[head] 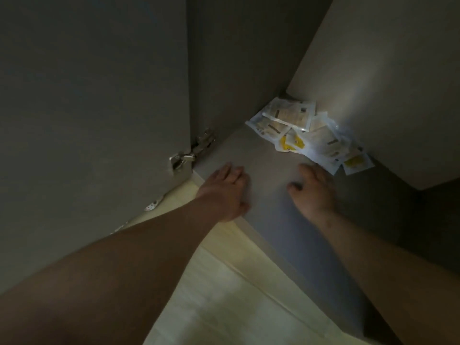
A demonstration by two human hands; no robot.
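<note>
Left hand (224, 192) and right hand (314, 191) press the shelf (261, 155), fingers straight (right fingertips (307, 168) blurred beside packets (308, 130)).

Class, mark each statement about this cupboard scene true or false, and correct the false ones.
1. The packets lie piled in the back corner of the shelf. True.
2. The left hand holds a packet. False: it lies flat on the bare shelf, holding nothing.
3. The cupboard door is shut. False: it stands open, its hinge showing.
4. The right hand is nearer the packets than the left hand. True.
</note>
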